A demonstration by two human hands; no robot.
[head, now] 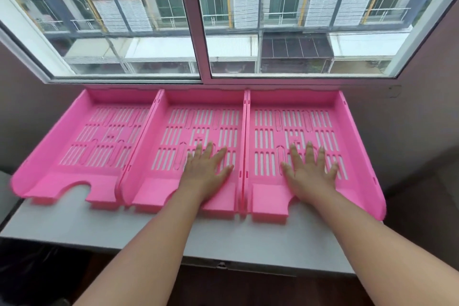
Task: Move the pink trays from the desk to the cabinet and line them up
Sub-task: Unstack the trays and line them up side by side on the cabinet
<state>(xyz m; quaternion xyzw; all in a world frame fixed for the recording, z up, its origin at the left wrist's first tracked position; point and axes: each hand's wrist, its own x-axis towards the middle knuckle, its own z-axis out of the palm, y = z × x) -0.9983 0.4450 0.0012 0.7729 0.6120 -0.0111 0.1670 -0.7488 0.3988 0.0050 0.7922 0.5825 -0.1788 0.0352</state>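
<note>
Hands first: left hand (207, 167) spread flat, fingers wide, pressed on the slotted floor of the middle tray (173, 181); right hand (309, 169) likewise flat and splayed, holding nothing, on the floor of the right tray (352, 146). Trays side by side on the white cabinet top (124, 226) beneath the window (198, 20), side walls of middle and right touching, back edges close to the sill. Left tray (82, 136) skewed, touching its neighbour, its front left corner out past the cabinet's end. Likely trouble, as judged: uneven palm pressure sliding one tray ahead of the other and spoiling the line; a nudge passed along the row tipping that overhanging corner off; smooth plastic skating on the smooth top. Glossy pink moulded plastic, thin raised walls, floors cut with rows of narrow slots, fronts stepped low with a rounded notch.
</note>
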